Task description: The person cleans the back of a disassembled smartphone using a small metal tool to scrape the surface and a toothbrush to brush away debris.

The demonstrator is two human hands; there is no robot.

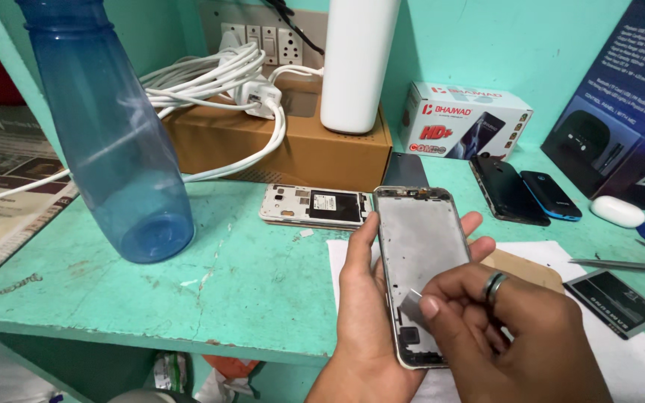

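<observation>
My left hand cradles an opened phone frame with a bare grey metal inner plate, held upright over the green table. My right hand, a dark ring on one finger, pinches a small thin grey piece against the lower part of that frame. A second opened phone, back off and white-edged, lies flat on the table just beyond my left hand. A flat black battery lies on white paper to the right.
A tall blue plastic bottle stands left. A brown cardboard box carries a white cylinder and a tangle of white cable. Two dark phones, a white earbud case, metal tweezers and product boxes line the back right.
</observation>
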